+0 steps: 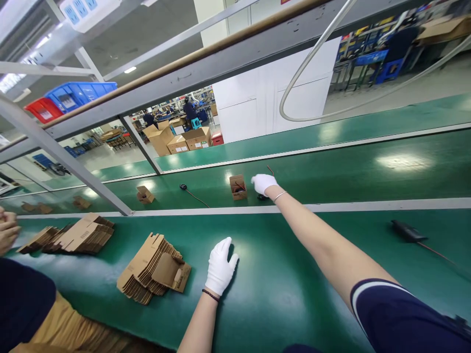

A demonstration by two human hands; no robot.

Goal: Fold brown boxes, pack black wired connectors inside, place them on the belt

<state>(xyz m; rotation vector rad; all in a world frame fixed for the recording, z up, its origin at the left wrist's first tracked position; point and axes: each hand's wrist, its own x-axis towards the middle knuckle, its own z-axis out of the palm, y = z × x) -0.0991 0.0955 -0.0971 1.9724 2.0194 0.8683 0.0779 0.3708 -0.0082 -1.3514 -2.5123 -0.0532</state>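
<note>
My left hand [222, 267], in a white glove, rests on the green tabletop [272, 289] with thumb and fingers apart, holding nothing. To its left lies a stack of flat cardboard boxes [145, 267], with a partly folded box [171, 272] against it. My right hand [264, 184], also gloved, reaches over the far green belt [331, 174], its fingers curled. A dark object [262, 197] shows under it and a thin cord [270, 170] behind it; the hand hides what it grips, if anything. Just left stands an open small cardboard box [238, 189] with a cord inside.
A black corded device [406, 231] lies on the table at right. On the belt are another corded black piece [183, 187] and a small box [145, 194]. More flattened boxes [83, 234] lie near another person's hand [7, 228]. A slanted metal post [69, 152] stands at left.
</note>
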